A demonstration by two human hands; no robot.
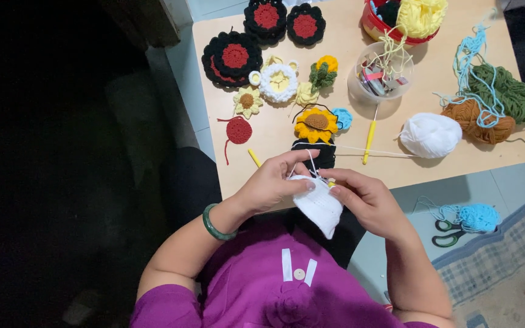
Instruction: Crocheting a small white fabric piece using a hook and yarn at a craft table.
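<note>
Our left hand is curled shut on the upper edge of a white crochet piece, thumb and fingers pinching it. Our right hand is closed on the piece's right side, and seems to grip a hook too, though only a yellow tip shows between the fingers. A white strand runs from the work to a white yarn ball near the counter's right edge. The piece hangs just off the counter's near edge, over our lap.

Just beyond the hands lies a sunflower on a black piece, with a yellow hook beside it. A red disc sits toward the left edge. Black-and-red rounds fill the far left corner. A clear tub stands mid-counter, and green and brown yarn lies at the right edge. Scissors lie on the floor.
</note>
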